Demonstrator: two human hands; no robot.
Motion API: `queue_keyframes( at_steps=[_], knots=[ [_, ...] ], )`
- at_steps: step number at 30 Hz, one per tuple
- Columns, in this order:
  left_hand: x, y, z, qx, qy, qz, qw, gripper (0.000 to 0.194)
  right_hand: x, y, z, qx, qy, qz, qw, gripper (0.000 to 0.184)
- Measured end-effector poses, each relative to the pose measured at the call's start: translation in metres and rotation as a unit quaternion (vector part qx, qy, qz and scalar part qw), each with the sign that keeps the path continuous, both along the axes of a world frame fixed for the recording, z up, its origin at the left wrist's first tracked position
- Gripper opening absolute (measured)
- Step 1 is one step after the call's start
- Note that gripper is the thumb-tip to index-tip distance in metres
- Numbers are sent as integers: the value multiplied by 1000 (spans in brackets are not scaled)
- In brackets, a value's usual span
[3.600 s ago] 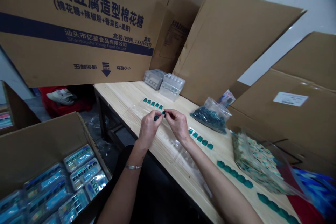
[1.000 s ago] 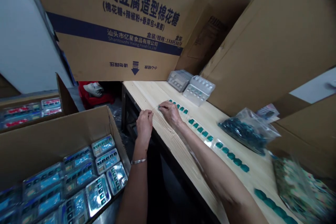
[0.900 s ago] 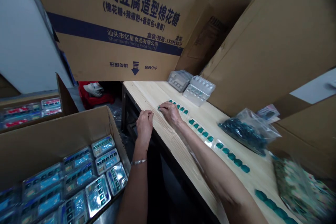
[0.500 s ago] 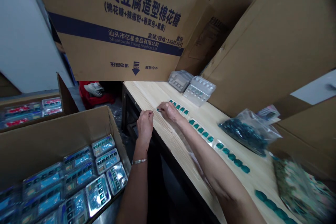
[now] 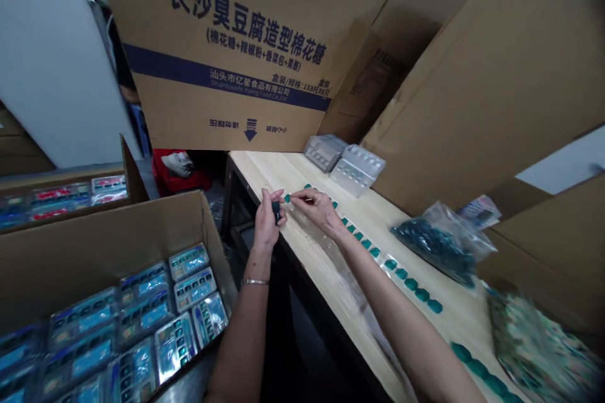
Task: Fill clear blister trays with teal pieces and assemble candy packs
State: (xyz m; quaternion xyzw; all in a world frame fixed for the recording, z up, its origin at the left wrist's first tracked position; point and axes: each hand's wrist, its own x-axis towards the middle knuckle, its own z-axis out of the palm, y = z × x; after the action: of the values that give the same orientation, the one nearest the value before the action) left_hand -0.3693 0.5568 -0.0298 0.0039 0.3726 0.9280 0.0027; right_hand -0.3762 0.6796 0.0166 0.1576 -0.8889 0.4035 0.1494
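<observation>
My left hand (image 5: 268, 221) is at the table's near edge, palm turned up and fingers curled around several dark teal pieces (image 5: 276, 211). Close beside it, my right hand (image 5: 321, 208) pinches one small teal gem-like piece (image 5: 287, 198) between thumb and fingertips. Under my right forearm, clear plastic (image 5: 326, 242) lies along the wooden table (image 5: 258, 170). Behind the right hand runs a row of teal pieces (image 5: 359, 236) on clear trays, partly hidden by the hand. More teal pieces (image 5: 411, 284) continue the line toward the right.
Stacked clear plastic trays (image 5: 357, 170) stand at the table's far end. A bag of dark teal pieces (image 5: 435, 242) and another filled bag (image 5: 534, 334) lie at right. Large cardboard panels (image 5: 227, 31) rise behind. An open carton (image 5: 208, 233) of packed blue boxes is at lower left.
My left hand has turned palm up, bringing the dark teal pieces into sight. My right hand has shifted slightly right, and a teal piece now shows at its fingertips. The view has moved slightly.
</observation>
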Motion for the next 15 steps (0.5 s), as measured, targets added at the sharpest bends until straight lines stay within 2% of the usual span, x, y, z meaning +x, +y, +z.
queue_keyframes(
  at_steps=[3,5,9,12,15],
  knots=[
    [7,9,6,-61,-7,-16,998,65,18,-9,9,-3,-16,11,1000,16],
    [12,13,10,-82,-5,-37,996,67,24,-11,12,-39,-59,11,997,14],
    [17,20,15,-58,19,-74,995,66,29,-8,12,-158,-153,23,975,19],
    [17,26,15,-43,24,-87,995,66,30,-2,9,-199,-150,20,968,24],
    [16,29,13,-20,33,-98,994,60,27,7,6,-277,-130,-25,952,24]
  ],
)
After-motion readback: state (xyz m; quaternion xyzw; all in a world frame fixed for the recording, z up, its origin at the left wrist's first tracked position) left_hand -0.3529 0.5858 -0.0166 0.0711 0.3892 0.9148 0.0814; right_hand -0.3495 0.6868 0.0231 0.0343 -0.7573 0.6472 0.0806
